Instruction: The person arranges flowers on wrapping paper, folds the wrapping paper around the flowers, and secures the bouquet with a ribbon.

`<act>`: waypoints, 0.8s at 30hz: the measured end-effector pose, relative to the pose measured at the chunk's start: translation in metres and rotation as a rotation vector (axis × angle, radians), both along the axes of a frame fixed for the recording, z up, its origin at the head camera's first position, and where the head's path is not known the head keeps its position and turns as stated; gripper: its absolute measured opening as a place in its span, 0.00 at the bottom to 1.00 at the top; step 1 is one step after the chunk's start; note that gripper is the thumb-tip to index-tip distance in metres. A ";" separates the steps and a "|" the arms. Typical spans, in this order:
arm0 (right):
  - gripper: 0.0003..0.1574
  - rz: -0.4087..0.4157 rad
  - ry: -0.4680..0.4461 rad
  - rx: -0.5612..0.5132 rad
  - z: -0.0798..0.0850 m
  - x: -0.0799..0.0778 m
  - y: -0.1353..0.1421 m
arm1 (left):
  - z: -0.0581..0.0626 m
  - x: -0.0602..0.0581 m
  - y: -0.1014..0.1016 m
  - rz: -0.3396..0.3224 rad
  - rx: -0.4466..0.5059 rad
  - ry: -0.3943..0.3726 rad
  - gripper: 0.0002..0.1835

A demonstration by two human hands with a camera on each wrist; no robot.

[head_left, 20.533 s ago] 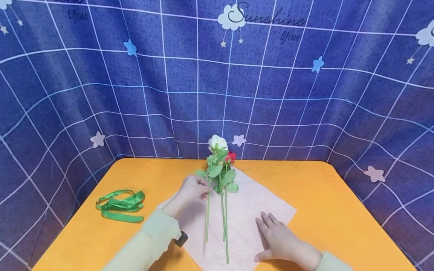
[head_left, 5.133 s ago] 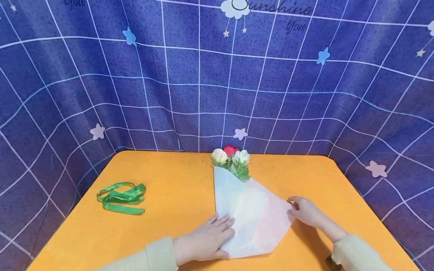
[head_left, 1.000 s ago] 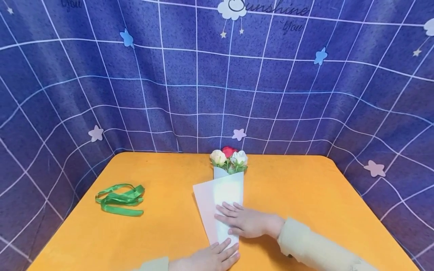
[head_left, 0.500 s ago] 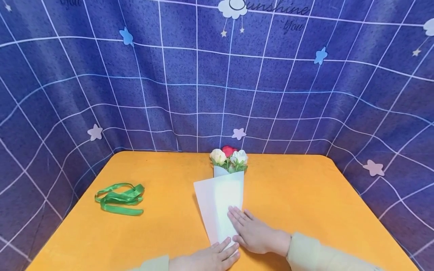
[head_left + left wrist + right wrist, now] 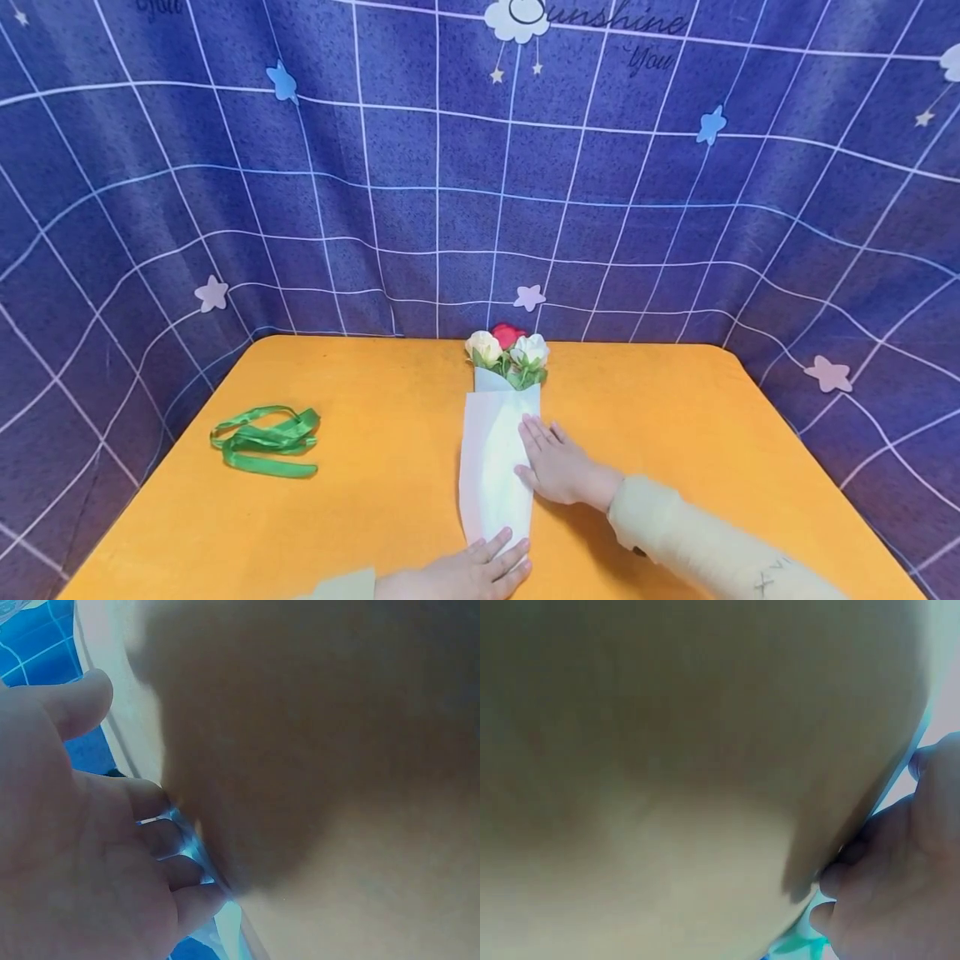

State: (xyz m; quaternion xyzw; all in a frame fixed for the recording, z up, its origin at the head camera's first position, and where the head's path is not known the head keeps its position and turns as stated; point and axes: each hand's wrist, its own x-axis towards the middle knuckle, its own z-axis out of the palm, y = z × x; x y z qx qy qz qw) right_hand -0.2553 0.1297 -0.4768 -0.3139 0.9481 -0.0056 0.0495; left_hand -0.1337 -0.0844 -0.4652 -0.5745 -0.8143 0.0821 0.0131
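Observation:
A bunch of artificial roses lies in the middle, wrapped in pale pink-white paper (image 5: 491,467) folded into a narrow sleeve. Above the paper's top edge show a cream rose (image 5: 483,347), a red rose (image 5: 507,335) and a white rose (image 5: 530,350) with green leaves; their stems are hidden. My left hand (image 5: 468,575) rests flat on the sleeve's lower end, fingers extended. On the paper's right edge, my right hand (image 5: 558,467) presses with straight fingers. In the left wrist view the palm (image 5: 82,855) shows, while the right wrist view catches part of the right hand (image 5: 907,862) at the paper.
A loosely looped green ribbon (image 5: 270,466) lies on the left of the orange table (image 5: 360,500). Behind and around the table hangs a blue gridded curtain (image 5: 397,225) with stars and clouds.
Since 20 seconds ago, both sides of the paper were folded over the flowers. In the last half second its left flap drew inward, narrowing the sleeve; my right hand moved up along the right edge.

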 end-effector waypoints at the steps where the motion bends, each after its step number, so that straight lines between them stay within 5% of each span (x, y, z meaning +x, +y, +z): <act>1: 0.44 -0.009 -0.009 -0.003 0.001 -0.003 0.000 | 0.000 0.000 0.000 -0.002 0.004 -0.005 0.30; 9: 0.49 -0.101 -0.056 -0.004 0.003 -0.032 0.004 | 0.002 0.000 -0.001 0.026 -0.011 -0.136 0.32; 20: 0.54 -0.149 -0.091 0.014 0.008 -0.049 0.011 | -0.001 0.002 0.001 0.046 0.000 -0.094 0.32; 24: 0.54 -0.155 -0.088 -0.014 0.011 -0.047 0.012 | -0.002 0.002 0.002 0.027 0.025 0.009 0.31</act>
